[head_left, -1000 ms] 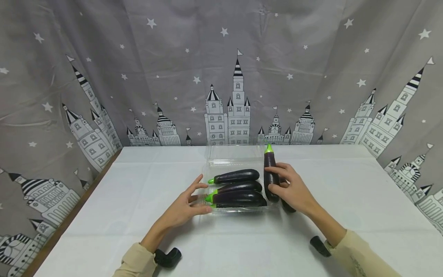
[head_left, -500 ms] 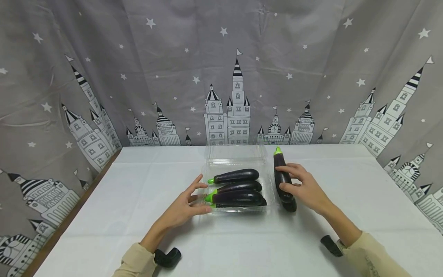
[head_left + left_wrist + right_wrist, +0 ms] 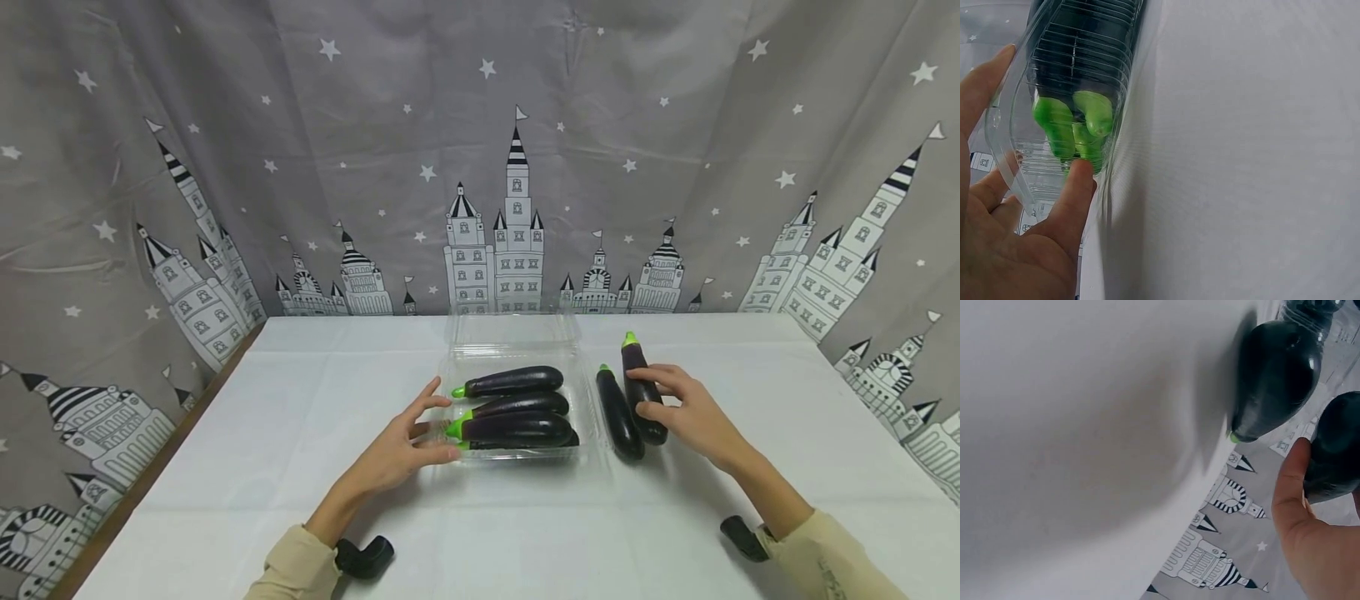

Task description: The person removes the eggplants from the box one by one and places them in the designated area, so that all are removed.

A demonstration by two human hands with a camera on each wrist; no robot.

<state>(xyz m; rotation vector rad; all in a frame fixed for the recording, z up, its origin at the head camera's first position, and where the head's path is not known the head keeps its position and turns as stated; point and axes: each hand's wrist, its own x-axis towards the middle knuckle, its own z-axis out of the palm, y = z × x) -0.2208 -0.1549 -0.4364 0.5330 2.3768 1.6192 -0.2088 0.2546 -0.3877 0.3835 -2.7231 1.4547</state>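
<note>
A clear plastic tray sits mid-table with several dark purple eggplants in it, their green stems toward the left. My left hand rests against the tray's left end, fingers straight, thumb on the plastic. Right of the tray lie two more eggplants. My right hand grips the farther right one, fingers curled over it. The other eggplant lies free beside it on the white tablecloth.
A grey curtain with castles and stars hangs behind the table. The tray's clear lid lies open toward the back. The table's left edge shows brown wood. Black wrist straps sit at both cuffs.
My right hand has carried one eggplant rightward from the tray's edge and lowered it onto the table, uncovering a second eggplant lying beside it. The left hand has stayed at the tray.
</note>
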